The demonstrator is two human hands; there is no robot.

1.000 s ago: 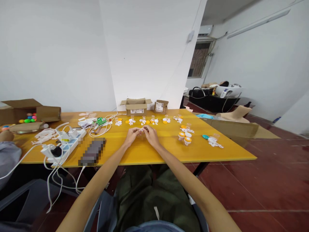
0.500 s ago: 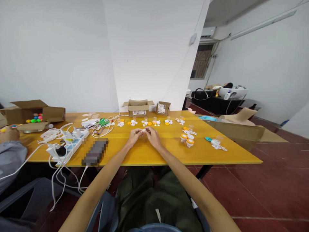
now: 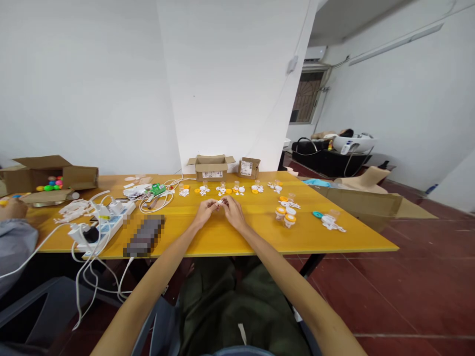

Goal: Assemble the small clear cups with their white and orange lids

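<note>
Between the fingertips of both hands is a small white plastic part [image 3: 220, 202], mostly covered by the fingers. My left hand [image 3: 206, 211] pinches it from the left, and my right hand [image 3: 233, 210] closes on it from the right, just above the table. Beyond the hands lies a row of small piles of white plastic parts [image 3: 222, 191] with orange rings and clear cups. Right of my right hand stand several clear cups with orange or white lids [image 3: 290, 219]. Farther right, a teal ring [image 3: 317, 214] lies beside more white parts [image 3: 331, 223].
A white power strip [image 3: 107, 230] with tangled cables and a dark pixelated device [image 3: 144, 236] lie left on the yellow table [image 3: 245, 243]. Two cardboard boxes [image 3: 211, 168] stand at the back. A box with coloured balls [image 3: 79, 178] and another person's hand [image 3: 13, 208] are far left.
The view has shifted slightly. Both hands stay together at the small white part, with the fingers turned a little around it.
</note>
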